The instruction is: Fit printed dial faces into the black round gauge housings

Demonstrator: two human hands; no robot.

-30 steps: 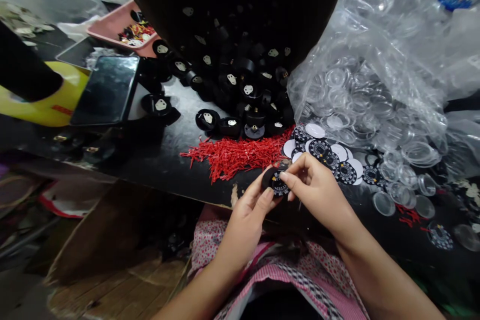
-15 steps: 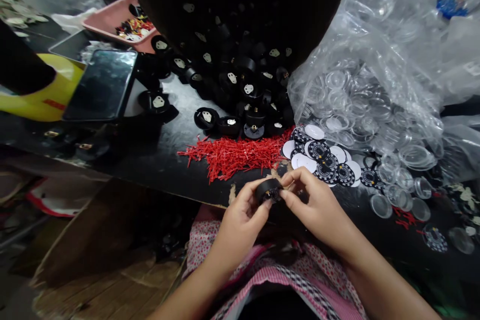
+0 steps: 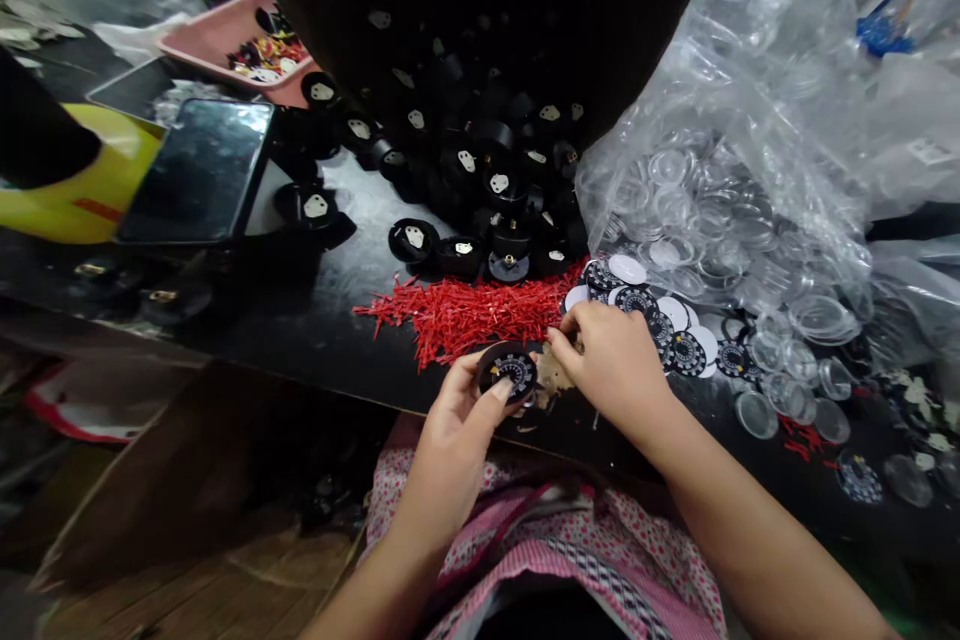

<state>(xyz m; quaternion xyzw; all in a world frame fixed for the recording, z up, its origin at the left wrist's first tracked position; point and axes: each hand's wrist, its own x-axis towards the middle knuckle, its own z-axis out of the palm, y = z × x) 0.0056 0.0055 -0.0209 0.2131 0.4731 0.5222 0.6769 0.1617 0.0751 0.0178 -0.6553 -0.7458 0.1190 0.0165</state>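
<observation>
My left hand (image 3: 457, 420) is closed around a round black gauge housing (image 3: 481, 366), thumb pressing on the printed dial (image 3: 512, 375) in its face. The dial is black with white markings and tilts up towards me. My right hand (image 3: 600, 350) is beside it, thumb and forefinger pinched at the right end of a pile of thin red pointers (image 3: 480, 315). What lies between those fingertips is too small to make out. Just right of the right hand are loose dial discs (image 3: 686, 352), some white side up.
Clear round covers (image 3: 757, 415) spill from a plastic bag (image 3: 750, 100) at right. Many black housings (image 3: 412, 238) with white inserts are heaped behind the red pile. A phone (image 3: 199, 170) leans at left, near a pink bin (image 3: 217, 35). The table edge (image 3: 360, 395) runs close below my hands.
My right hand has left the housing and moved up to the red pile. My left hand has shifted slightly left and turned the housing so its dial faces up.
</observation>
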